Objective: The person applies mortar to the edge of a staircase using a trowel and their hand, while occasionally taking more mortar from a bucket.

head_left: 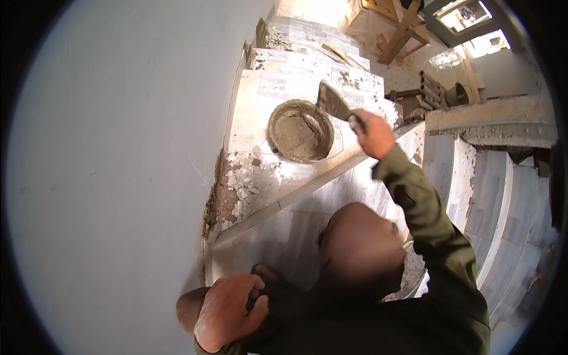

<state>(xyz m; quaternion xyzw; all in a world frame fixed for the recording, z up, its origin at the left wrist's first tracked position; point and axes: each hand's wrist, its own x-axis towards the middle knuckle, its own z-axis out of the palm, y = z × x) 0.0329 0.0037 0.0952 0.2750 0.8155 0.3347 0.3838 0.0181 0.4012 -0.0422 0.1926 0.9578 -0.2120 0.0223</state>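
My right hand point(377, 135) is closed round the handle of a trowel point(333, 102). Its dull metal blade points to the upper left, and the tip hangs by the far right rim of a round mortar pan point(272, 134). Grey wet mortar point(296, 131) lies inside the pan, with a hollow on its right side. My left hand point(231, 310) rests low by the wall, near a bare knee point(190, 309). Its fingers are loosely bent and the thumb stands apart, with nothing visible in them.
A grey wall point(118, 165) runs along the left. Broken plaster bits point(241, 183) lie at its foot. Tiled steps rise ahead, with wood strips point(343, 56) on one. More stairs point(497, 207) go down at the right. A wooden frame point(399, 38) stands at the far right.
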